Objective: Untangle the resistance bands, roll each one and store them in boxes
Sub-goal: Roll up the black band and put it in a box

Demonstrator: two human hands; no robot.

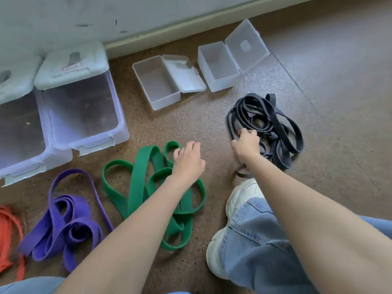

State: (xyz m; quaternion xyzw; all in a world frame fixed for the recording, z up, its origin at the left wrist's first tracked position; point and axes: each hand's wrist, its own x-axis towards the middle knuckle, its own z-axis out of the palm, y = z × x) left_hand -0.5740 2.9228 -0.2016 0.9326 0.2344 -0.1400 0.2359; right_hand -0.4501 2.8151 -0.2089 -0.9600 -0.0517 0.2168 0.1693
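right grip (246, 143): fingers curled into black band tangle (273, 126) on floor. left grip (187, 161): relaxed, holding nothing, over green band (140, 181). two open clear boxes (157, 83) beyond both grips. purple band (63, 219) left of green.

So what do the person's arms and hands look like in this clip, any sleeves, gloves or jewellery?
Both forearms are bare up to the frame edge, with no sleeve in view. The left hand and right hand wear no gloves, and no rings, watch or bracelet show. Lower down, light blue jeans and a white chunky sneaker are worn.
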